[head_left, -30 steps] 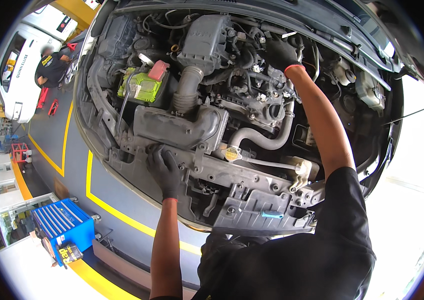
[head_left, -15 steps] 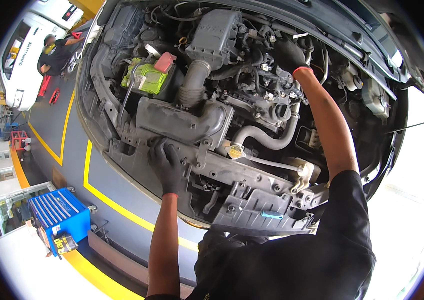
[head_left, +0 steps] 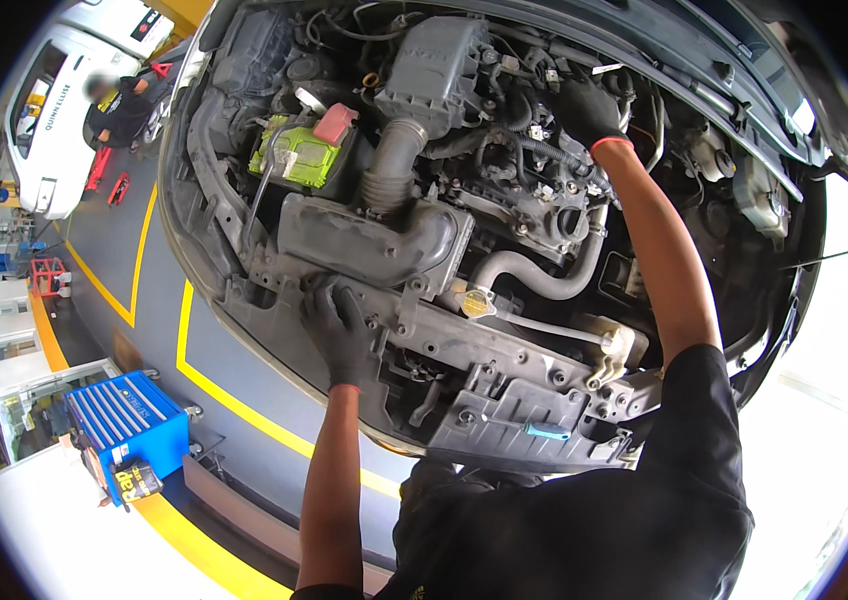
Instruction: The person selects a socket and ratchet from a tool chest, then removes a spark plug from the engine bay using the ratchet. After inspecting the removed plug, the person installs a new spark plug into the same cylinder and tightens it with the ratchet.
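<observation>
My left hand (head_left: 335, 328), in a dark glove, rests on the front panel (head_left: 449, 340) of the engine bay, just in front of the black air intake duct (head_left: 364, 240). Its fingers lie slightly bent and apart on the panel, with nothing seen in them. Far into the bay, my right hand (head_left: 589, 112), gloved with a red cuff, reaches down among hoses and connectors behind the engine (head_left: 534, 205). Its fingertips are hidden there, so what they touch does not show. Beside that hand runs a ribbed black hose (head_left: 549, 150).
A green-topped battery (head_left: 296, 158) with a red terminal cover (head_left: 335, 123) sits left of the air filter box (head_left: 432, 65). On the front cover lies a light-blue tool (head_left: 547, 431). A blue tool chest (head_left: 129, 425) stands at left; another person (head_left: 122, 110) is beside a white vehicle (head_left: 59, 120).
The whole view has shifted slightly. My left hand keeps its place on the panel, and my right hand stays at the back of the engine, its wrist a little changed in angle.
</observation>
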